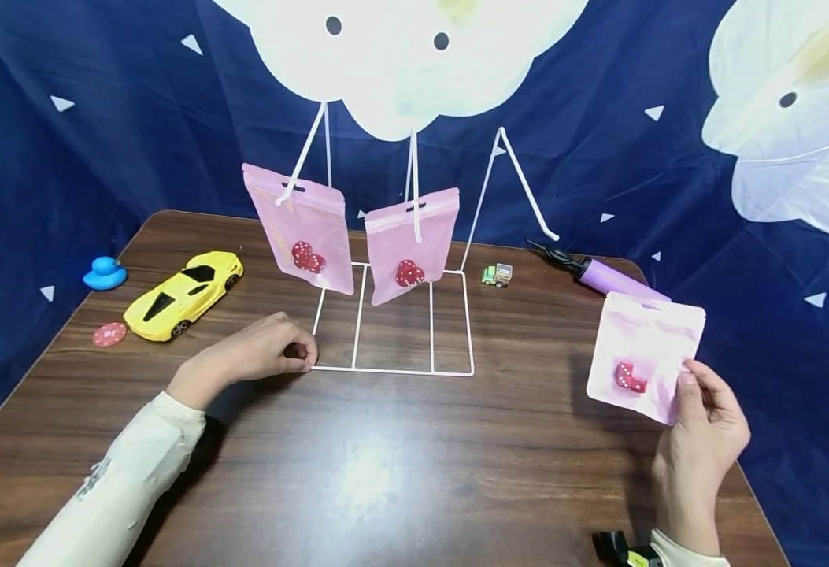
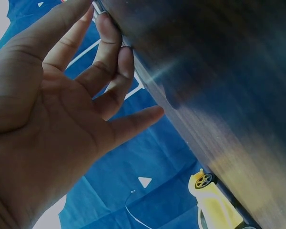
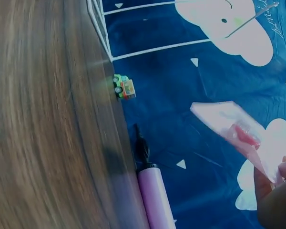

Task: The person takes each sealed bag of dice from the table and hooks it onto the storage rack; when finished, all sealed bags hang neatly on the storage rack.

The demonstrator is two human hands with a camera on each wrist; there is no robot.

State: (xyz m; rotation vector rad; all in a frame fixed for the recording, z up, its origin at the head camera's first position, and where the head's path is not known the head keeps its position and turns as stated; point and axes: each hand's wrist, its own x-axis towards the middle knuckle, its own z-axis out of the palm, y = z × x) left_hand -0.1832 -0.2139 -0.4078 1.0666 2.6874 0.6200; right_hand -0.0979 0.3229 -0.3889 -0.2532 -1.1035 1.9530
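At the front left corner of a white wire display rack (image 1: pixel 393 370), my left hand (image 1: pixel 265 347) pinches the base bar between thumb and fingers. Two pink zip bags, each with red dice inside, hang by their slots from the rack's left hook and middle hook: one bag (image 1: pixel 286 224) on the left, the other bag (image 1: pixel 394 236) in the middle. The right hook (image 1: pixel 527 189) carries nothing. Off to the right, my right hand (image 1: pixel 705 441) holds a third pink bag (image 1: pixel 658 335) by its lower right edge, raised above the table, with red dice (image 1: pixel 630 378) showing through.
A yellow toy car (image 1: pixel 183 295), a blue rubber duck (image 1: pixel 105 273) and a red poker chip (image 1: pixel 109 335) are on the left. Behind and right of the rack are a small toy truck (image 1: pixel 497 275) and a purple hand pump (image 1: pixel 619 279). A blue curtain hangs behind the table.
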